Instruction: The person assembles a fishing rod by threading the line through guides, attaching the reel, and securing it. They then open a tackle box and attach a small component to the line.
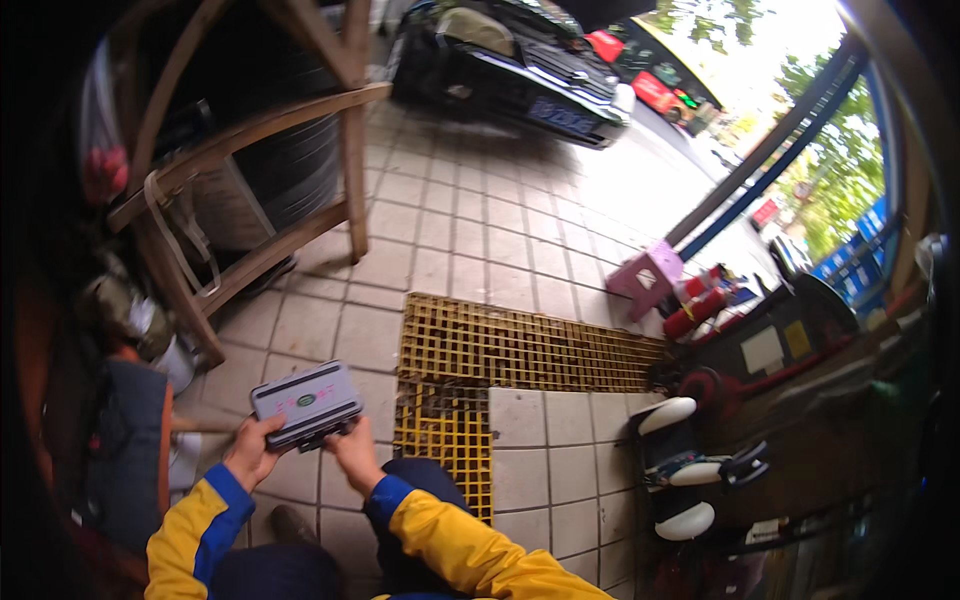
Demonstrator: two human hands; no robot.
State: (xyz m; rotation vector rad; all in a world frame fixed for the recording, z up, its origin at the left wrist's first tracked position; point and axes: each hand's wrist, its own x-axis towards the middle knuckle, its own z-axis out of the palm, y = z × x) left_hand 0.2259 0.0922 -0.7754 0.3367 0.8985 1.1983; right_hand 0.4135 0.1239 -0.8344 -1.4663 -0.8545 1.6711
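A small grey hard case [308, 397] with dark ridges, a green oval badge and pink handwriting on its lid is held above the tiled floor, in front of my knees. Its lid looks closed, and a dark latch shows on the near edge. My left hand [252, 452] grips its left near corner, the thumb lying along the edge. At the right near corner, by the latch, my right hand [354, 455] has its fingers closed against the case; the fingertips are partly hidden. Both sleeves are yellow with blue cuffs.
A yellow floor grating [520, 345] crosses the tiles ahead. At the left stands a wooden frame [350, 170] beside a dark barrel. To the right are a pink stool [640, 282], red fire extinguishers [697, 312] and a white-and-black item [680, 470]. A dark car [520, 75] is parked beyond.
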